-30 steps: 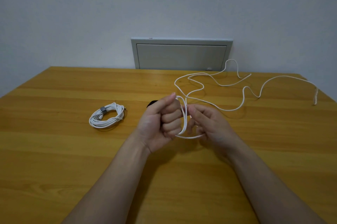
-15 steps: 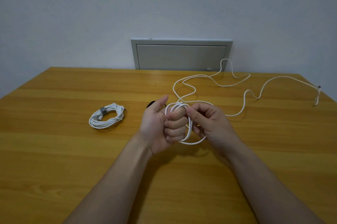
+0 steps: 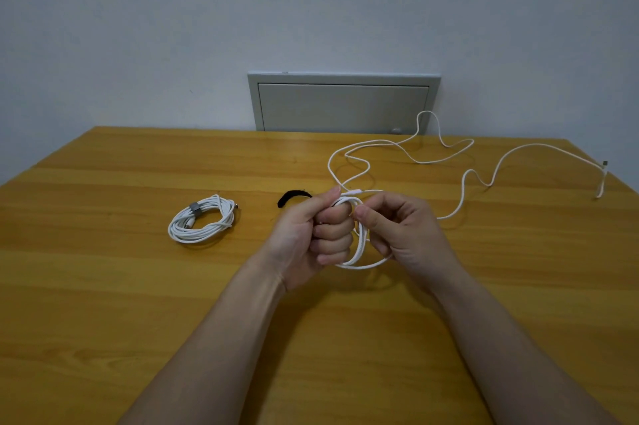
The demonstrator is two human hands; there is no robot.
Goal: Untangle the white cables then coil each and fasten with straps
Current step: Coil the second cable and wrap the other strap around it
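My left hand [image 3: 311, 234] is a fist gripping a few loops of a white cable [image 3: 359, 251] over the middle of the table. My right hand [image 3: 397, 231] pinches the same cable just beside the loops. The loose rest of that cable [image 3: 460, 206] snakes away to the far right, and its plug end [image 3: 603, 179] hangs at the table's right edge. A second white cable [image 3: 202, 220] lies coiled at the left, bound by a grey strap [image 3: 194, 209]. A black strap [image 3: 292, 197] lies curled behind my left hand.
The wooden table [image 3: 138, 303] ends against a pale wall. A grey wall panel [image 3: 342, 103] sits behind the far edge, and part of the loose cable rises in front of it.
Another turn of cable has gone around my left hand. The loose cable has been drawn in toward my hands, and its plug end has slid along the right edge.
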